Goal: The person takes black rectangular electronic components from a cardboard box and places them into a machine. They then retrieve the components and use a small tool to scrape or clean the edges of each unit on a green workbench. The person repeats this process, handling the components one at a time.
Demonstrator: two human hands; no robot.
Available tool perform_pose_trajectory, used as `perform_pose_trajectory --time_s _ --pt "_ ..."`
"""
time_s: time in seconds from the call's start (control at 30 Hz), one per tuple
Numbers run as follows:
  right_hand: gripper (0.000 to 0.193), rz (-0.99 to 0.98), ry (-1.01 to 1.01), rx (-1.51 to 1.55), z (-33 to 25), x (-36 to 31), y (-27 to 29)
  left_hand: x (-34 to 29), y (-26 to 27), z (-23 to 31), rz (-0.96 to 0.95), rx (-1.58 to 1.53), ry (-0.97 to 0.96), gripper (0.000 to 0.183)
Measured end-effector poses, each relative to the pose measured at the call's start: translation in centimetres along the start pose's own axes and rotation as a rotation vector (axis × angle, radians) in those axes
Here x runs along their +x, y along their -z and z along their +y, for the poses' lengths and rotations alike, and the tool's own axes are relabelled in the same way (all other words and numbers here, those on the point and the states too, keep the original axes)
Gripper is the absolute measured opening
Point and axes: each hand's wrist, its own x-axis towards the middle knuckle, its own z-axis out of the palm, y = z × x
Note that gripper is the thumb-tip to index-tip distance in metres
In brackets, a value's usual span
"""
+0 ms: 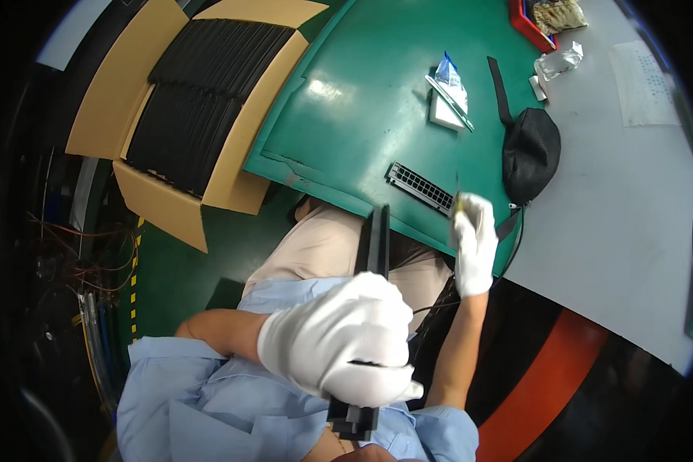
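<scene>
My left hand [346,339], in a white glove, is raised in front of my chest. Its fingers are wrapped round a long black plastic bar [374,239], which sticks out above and below the fist. My right hand [476,242], also gloved in white, is over the near right edge of the green mat [346,131]. It is closed on a thin pointed tool [459,197] with some yellow near the fingers; its exact kind is unclear. Just left of this hand, a black slotted plastic strip [420,187] lies on the mat, its right end close to the fingers.
An open cardboard box [235,154] packed with black parts stands at the left. On the mat lie a small white box [444,114] with a plastic bag and a slim stick. A black mesh pouch [531,154] with a strap lies right. Farther back is a red bin [525,27].
</scene>
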Motion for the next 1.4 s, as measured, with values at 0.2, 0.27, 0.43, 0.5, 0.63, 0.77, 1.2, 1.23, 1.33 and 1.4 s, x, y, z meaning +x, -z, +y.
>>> perform_pose_trajectory --time_s 0.2,0.27,0.43,0.5,0.63,0.77,1.2,1.23,1.33,1.4 --pt "0.022 -0.268 -0.118 0.304 -4.2 -8.6 -1.8 -3.4 1.5 -5.0 -0.279 0.492 0.076 0.034" --pt "0.023 -0.362 -0.201 0.163 -6.2 -9.1 -3.0 -4.6 0.9 -5.1 -0.366 0.537 0.069 0.037" --pt "0.021 -0.242 -0.032 -0.002 -5.4 -10.4 -5.4 -4.9 1.0 -5.1 -0.475 0.624 0.033 0.036" --pt "0.020 -0.121 -0.004 -0.022 -5.2 -11.1 -6.2 -3.5 1.1 -5.0 -0.360 0.715 0.030 0.041" --pt "0.017 0.066 0.139 -0.109 -3.4 -12.6 -8.0 -7.4 1.3 -5.0 0.030 0.788 0.606 0.081" --pt "0.023 0.061 0.378 -0.334 -3.6 -13.4 -9.9 -7.6 0.8 -3.9 0.484 -0.797 1.306 0.063" --pt "0.017 -0.065 0.595 -0.275 -1.9 -12.2 -8.8 -8.9 -1.1 -3.6 0.387 -0.783 1.549 0.046" --pt "0.017 -0.056 0.602 -0.304 -1.9 -12.0 -8.9 -8.8 -1.1 -3.3 0.373 -0.779 1.549 0.046" --pt "0.022 -0.068 0.629 -0.334 -1.9 -12.1 -8.7 -8.7 -1.2 -3.1 0.353 -0.772 1.549 0.043" --pt "0.027 -0.076 0.665 -0.340 -1.8 -12.3 -8.6 -9.1 -1.4 -3.3 0.363 -0.771 1.559 0.041"
